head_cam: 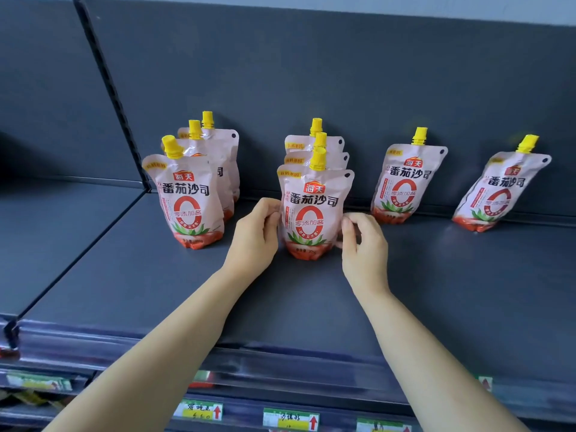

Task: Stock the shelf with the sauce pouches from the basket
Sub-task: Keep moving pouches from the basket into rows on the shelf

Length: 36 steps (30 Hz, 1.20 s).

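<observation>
Two hands square up a tomato sauce pouch at the head of the middle row.
The left hand (255,232) and right hand (361,241) pinch the front pouch (313,213) by its side seams, fingers curled narrow, probably so it stands upright on the shelf (311,300), label out, in line with two pouches (335,148) behind it. Another row of three (199,182) stands to the left; the far-right pouch (501,191) leans on the back panel (311,73). No basket shows.

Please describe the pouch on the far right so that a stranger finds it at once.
On the dark grey shelf, follow the back wall to its right end. The last pouch stands there; unlike its upright neighbours, it leans sideways, yellow cap tilted right.
</observation>
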Motion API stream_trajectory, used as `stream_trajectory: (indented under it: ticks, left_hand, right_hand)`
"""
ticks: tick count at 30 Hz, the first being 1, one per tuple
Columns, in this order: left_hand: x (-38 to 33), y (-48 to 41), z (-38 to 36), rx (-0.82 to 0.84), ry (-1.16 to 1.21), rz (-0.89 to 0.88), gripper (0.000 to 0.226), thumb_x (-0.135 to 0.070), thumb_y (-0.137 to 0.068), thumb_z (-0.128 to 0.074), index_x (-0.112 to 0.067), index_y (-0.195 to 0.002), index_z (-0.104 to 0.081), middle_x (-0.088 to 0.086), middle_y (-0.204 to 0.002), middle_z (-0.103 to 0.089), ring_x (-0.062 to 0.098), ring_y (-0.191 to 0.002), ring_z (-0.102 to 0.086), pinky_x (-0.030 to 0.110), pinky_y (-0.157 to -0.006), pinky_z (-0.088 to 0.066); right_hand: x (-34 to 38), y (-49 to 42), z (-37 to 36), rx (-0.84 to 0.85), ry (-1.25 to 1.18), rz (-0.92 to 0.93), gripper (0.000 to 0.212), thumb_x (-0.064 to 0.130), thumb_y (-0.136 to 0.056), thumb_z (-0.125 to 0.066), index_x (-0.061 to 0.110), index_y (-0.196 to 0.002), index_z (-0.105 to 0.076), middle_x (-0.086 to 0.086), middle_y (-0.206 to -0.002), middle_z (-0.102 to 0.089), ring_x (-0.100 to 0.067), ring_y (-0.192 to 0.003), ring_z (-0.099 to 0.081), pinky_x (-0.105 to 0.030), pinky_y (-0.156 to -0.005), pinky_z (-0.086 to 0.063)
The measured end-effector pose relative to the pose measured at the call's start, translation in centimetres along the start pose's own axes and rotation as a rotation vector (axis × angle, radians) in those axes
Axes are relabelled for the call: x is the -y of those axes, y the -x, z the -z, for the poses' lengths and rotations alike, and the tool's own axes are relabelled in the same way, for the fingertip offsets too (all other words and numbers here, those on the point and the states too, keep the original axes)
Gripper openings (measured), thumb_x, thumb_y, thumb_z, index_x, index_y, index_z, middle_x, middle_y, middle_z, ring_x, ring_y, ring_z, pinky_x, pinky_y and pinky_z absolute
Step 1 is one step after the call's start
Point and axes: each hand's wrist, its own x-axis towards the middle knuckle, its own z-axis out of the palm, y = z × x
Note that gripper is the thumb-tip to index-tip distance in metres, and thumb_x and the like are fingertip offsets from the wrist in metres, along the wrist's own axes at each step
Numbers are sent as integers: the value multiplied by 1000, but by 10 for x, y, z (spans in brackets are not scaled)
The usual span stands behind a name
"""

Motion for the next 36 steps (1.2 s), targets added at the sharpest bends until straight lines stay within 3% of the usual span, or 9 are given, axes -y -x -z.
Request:
stream_trajectory:
  ticks: [2, 6, 13, 16, 24, 29, 36]
  left_hand:
    - [-1, 0, 1, -7, 11, -4, 14, -6, -99, -46, -10, -107, -58, -16, -91, -63, -1, -85, -60, 3, -72, -44]
    - [-5, -2, 0, -59, 10, -37, 11, -13, -101, -45, -10, -102, -55, -17, -77, -58, -6, -72, -55, 8, -62, -40]
    - [-8, -6, 0, -88, 40, -26, 10, -9, -99, -48, -13, -92, -55, -10, -78, -57, -3, -70, -50, 6, -65, -38]
    - [-10, -7, 2, -90, 65, -26, 12, -8, -99, -49, -16, -92, -55, -12, -79, -57, -4, -71, -52, 7, -64, -40]
    - [3, 4, 11, 29, 12, -38, 17, -2, -95, -55, -12, -104, -65, -25, -92, -61, -13, -87, -59, 3, -78, -44]
    - [3, 0, 9, -3, -33, -1, 13, -6, -97, -52, -14, -99, -62, -9, -90, -66, 6, -85, -62, 9, -73, -48]
    - [4, -1, 6, -4, 5, 28, 13, -3, -96, -52, -11, -101, -61, -7, -92, -64, 10, -86, -62, 7, -74, -47]
  right_hand:
    - [-6, -2, -1, 11, -24, -8, 12, 17, -99, -49, 17, -96, -61, 4, -94, -62, -21, -90, -62, -49, -75, -57]
    - [-4, -3, -2, 56, -62, 12, 10, 21, -100, -47, 21, -100, -57, 9, -96, -63, -17, -91, -62, -50, -76, -57]
    - [-4, -8, -2, 1, 15, 69, 12, 22, -97, -45, 15, -94, -55, 5, -85, -61, -25, -79, -60, -52, -67, -55]
    - [-2, -8, 0, 7, 35, 73, 11, 23, -97, -46, 17, -94, -55, 16, -85, -58, -22, -81, -60, -52, -68, -56]
    - [-6, -6, 17, 195, 30, -67, 17, 11, -95, -55, 26, -96, -62, 25, -89, -67, -10, -94, -65, -49, -77, -58]
    - [-4, -7, 18, 212, 140, -19, 9, 17, -97, -52, 22, -96, -59, 28, -88, -61, -11, -92, -62, -48, -74, -58]
    - [-2, -6, 19, 184, 199, 37, 7, 17, -98, -50, 17, -93, -55, 22, -88, -59, -16, -85, -59, -49, -70, -57]
